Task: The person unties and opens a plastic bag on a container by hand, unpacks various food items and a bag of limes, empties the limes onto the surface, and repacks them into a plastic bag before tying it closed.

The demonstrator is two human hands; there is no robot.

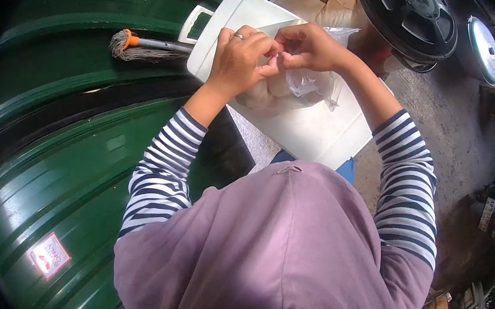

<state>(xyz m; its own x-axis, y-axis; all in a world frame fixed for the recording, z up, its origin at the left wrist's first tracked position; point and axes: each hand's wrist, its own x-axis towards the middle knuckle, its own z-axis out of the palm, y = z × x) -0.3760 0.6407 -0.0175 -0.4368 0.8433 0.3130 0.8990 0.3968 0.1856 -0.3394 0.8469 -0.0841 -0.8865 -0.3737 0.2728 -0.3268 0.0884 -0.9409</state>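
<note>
Pinching a clear plastic bag (305, 87) between thumbs and bent fingers of the left hand (239, 58) and right hand (311, 48), upper centre of the frame. Bringing both sets of fingertips close together, on a fold too small to make out. Resting the bag on a white box (300, 133). Wearing a ring (238, 35) on the left and striped sleeves (408, 191) on both arms. Working near a mop (151, 44), upper left, and a lidded pot (483, 51), upper right.

Fingers (260, 44) partly hide the plastic bag (303, 83), its contents (259, 95) too unclear to name
</note>
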